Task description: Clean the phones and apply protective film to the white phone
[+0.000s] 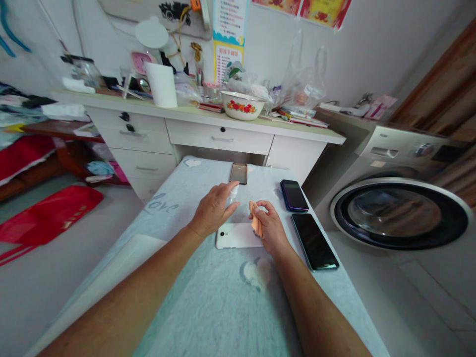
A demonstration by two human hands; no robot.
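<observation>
My left hand point(213, 207) curves its thumb and fingers around a small clear spray bottle point(233, 193) with a white nozzle; the lower part of the bottle is hard to make out. My right hand point(270, 223) pinches a folded orange cloth point(255, 220) between thumb and fingers. Beneath the cloth lies a white smartphone point(236, 236), back side up, its camera at the left end; my right hand covers its right end. A phone case point(238, 173) rests farther back. Two dark-screened phones, a smaller one point(294, 195) and a larger one point(314, 241), lie to the right.
A pale blue cloth point(208, 297) covers the table. Behind it stands a white desk point(223, 136) bearing a floral enamel bowl point(243, 105), a paper roll point(161, 84) and plastic bags. On the right is a washing machine point(375, 148); a red bag point(48, 218) lies on the left floor.
</observation>
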